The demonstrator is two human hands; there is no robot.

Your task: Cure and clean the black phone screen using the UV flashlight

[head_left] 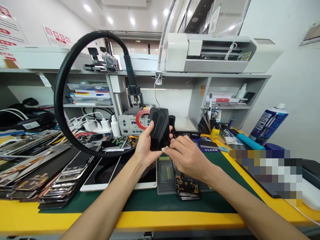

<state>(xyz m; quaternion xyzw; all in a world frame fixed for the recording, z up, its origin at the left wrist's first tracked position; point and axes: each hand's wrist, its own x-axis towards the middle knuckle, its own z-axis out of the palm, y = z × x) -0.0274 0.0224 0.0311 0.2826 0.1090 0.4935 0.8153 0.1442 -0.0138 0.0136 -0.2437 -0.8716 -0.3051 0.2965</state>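
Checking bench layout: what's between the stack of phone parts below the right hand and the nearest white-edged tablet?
Part of the grey perforated mat lies between the stack and the tablet, seen in the head view.

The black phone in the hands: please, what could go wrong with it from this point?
The black phone is held up in the left hand, so it might slip and hit the grey mat or the stacked phone parts. The right hand works a small white piece at its lower edge; pressing hard there could tilt it or mark it.
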